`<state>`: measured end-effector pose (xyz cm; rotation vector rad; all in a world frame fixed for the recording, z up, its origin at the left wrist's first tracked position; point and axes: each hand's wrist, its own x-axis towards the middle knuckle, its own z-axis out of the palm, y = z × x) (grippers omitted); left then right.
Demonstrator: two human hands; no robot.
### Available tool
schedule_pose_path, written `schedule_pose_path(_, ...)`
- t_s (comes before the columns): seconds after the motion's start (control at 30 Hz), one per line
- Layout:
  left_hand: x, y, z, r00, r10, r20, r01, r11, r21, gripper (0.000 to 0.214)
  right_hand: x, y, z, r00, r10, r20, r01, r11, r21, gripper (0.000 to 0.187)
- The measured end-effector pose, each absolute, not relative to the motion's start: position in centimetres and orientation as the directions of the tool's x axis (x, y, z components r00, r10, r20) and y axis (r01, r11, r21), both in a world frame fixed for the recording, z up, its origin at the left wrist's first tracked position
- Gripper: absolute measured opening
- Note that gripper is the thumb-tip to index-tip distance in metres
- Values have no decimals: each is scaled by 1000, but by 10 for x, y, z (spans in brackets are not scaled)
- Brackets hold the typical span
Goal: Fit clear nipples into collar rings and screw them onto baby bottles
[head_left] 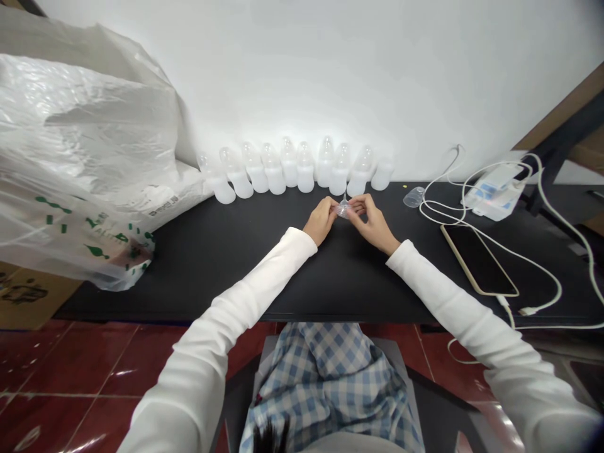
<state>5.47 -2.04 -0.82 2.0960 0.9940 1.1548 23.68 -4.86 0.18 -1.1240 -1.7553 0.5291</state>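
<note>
A clear baby bottle nipple point(344, 208) is held between both hands over the table, its narrow tip pointing up. My left hand point(322, 219) pinches its left side. My right hand point(370, 221) grips the right side with thumb and fingers. Just behind stands a row of several white baby bottles point(305, 176) with clear domed caps. At the row's right end, one white bottle point(381, 175) shows no domed cap. A loose clear cap point(414, 197) lies on the table to the right of my right hand.
On the right, a phone point(479, 260) lies by white cables point(509, 242) and a white power strip point(499, 192). Large plastic bags point(89, 138) cover the left end of the black table point(226, 264). A cardboard box point(35, 296) sits below them. A white wall rises behind.
</note>
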Motion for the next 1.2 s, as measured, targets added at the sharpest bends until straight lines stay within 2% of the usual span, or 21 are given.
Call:
schedule_pose_path(0.1,54,-22,-4,385,801,459,327,-583,744,13,236,-46,1,-39,932,361,256,359,-898,55)
schedule_pose_path(0.23,55,-25,0,420,800,428,337,-575,746,13,233,-45,1,-79,965,252,144,261,-955,56)
schedule_pose_path(0.3,55,-25,3,415,807,420,334,-565,754,13,234,-43,2,-58,966,251,90,256,-962,54)
schedule_pose_path(0.4,52,-23,4,404,819,408,313,-543,780,16,249,-34,5,67,955,288,31,286,-958,53)
schedule_pose_path(0.5,49,-20,3,364,866,343,283,-454,845,18,273,-21,9,183,917,354,72,347,-935,49)
schedule_pose_path(0.57,49,-17,0,304,910,281,245,-360,900,17,281,-18,10,247,895,371,86,361,-928,54)
schedule_pose_path(0.67,52,-14,-4,201,963,180,141,-210,967,21,273,-24,11,143,940,310,28,310,-950,65)
schedule_pose_path(0.73,55,-12,-6,149,984,102,63,-112,992,23,258,-32,12,-7,962,272,26,272,-962,62)
schedule_pose_path(0.8,58,-13,-7,124,992,22,7,-23,1000,24,246,-39,14,-82,961,262,27,265,-964,58)
schedule_pose_path(0.97,61,-17,-4,162,983,-86,11,85,996,27,239,-46,15,-107,951,290,38,296,-955,52)
schedule_pose_path(1.1,60,-15,-5,193,977,-90,22,87,996,23,241,-46,10,-133,954,270,54,279,-959,48)
schedule_pose_path(1.2,60,-14,-7,216,974,-68,-43,79,996,21,239,-46,7,-108,941,321,111,332,-937,47)
